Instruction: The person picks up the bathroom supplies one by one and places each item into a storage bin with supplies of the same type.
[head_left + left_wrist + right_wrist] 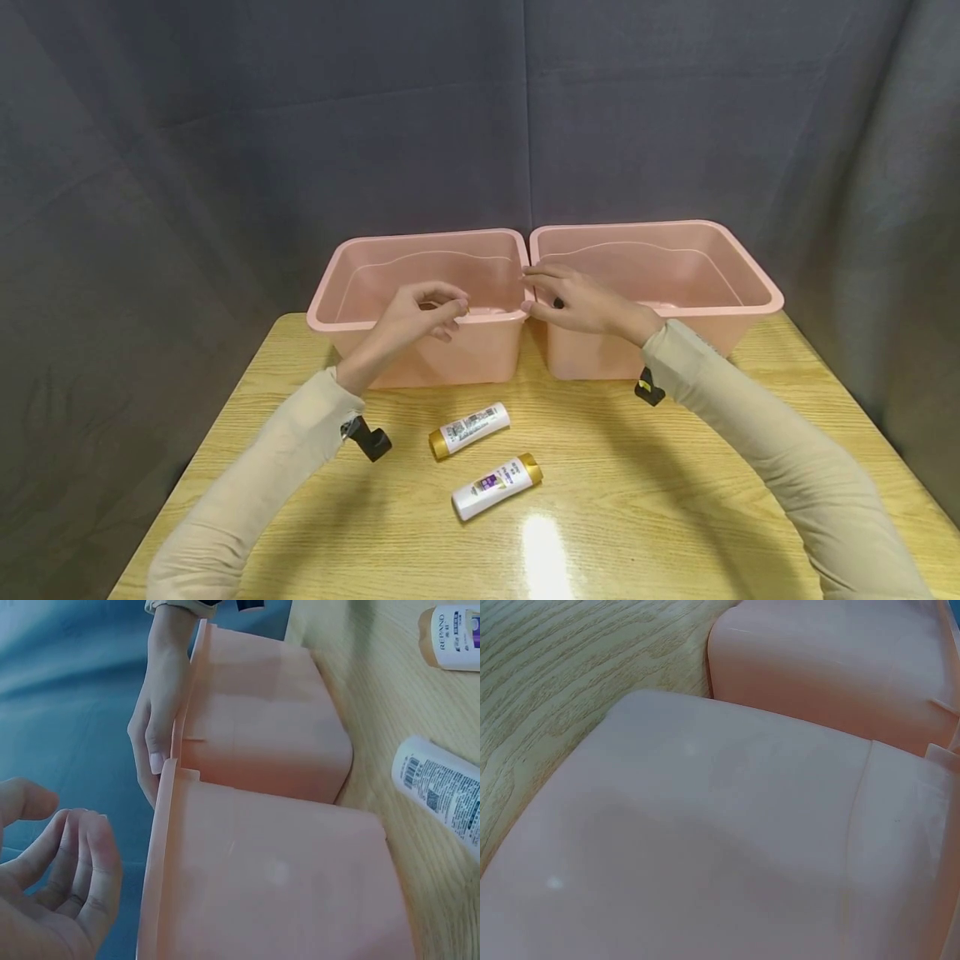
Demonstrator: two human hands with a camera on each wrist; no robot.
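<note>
Currently two pink bins sit side by side at 12 o'clock on the table [675,500], rims touching. Left hand [420,312] hovers over the front rim of the left bin [420,333], fingers loosely curled, holding nothing. Right hand [577,302] rests on the near left corner of the right bin [675,267], fingers on the rim. Two white bottles with gold caps, upper bottle [468,430] and lower bottle [497,486], lie at 6 o'clock from the bins.
</note>
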